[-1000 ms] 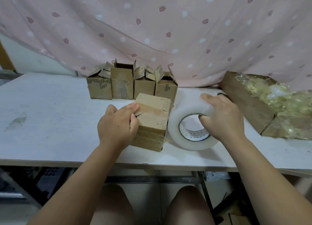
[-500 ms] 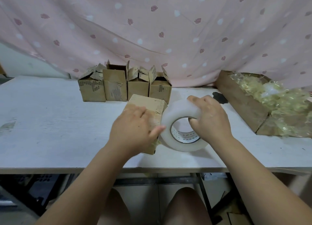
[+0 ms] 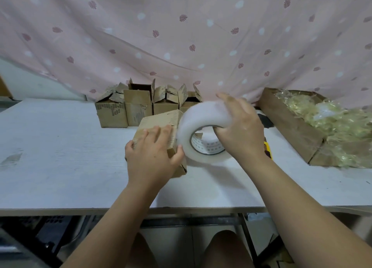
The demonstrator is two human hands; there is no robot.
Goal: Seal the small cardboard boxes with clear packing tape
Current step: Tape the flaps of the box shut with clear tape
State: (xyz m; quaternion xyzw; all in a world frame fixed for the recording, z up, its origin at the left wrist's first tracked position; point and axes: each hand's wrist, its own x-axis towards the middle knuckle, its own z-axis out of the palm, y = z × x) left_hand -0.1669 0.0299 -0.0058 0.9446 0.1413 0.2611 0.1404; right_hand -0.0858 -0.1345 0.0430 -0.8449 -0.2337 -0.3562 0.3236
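Note:
A small closed cardboard box [image 3: 159, 120] lies on the white table [image 3: 60, 157] in the middle. My left hand [image 3: 153, 157] rests flat on its top, fingers spread and straight, thumb against its right side by the tape. My right hand [image 3: 239, 130] grips a big roll of clear packing tape [image 3: 199, 126], fingers through its core, holding it upright against the box's right side and lifted a little. Several open small cardboard boxes [image 3: 138, 106] stand in a row behind.
A long cardboard tray [image 3: 289, 124] full of clear yellowish plastic bags sits at the right. A yellow and black object [image 3: 267, 149] peeks out behind my right wrist. A pink patterned curtain [image 3: 181, 36] hangs behind the table. My knees are under the front edge.
My left hand moved from the box's left side onto its top. My right hand raised the tape roll and brought it closer against the box.

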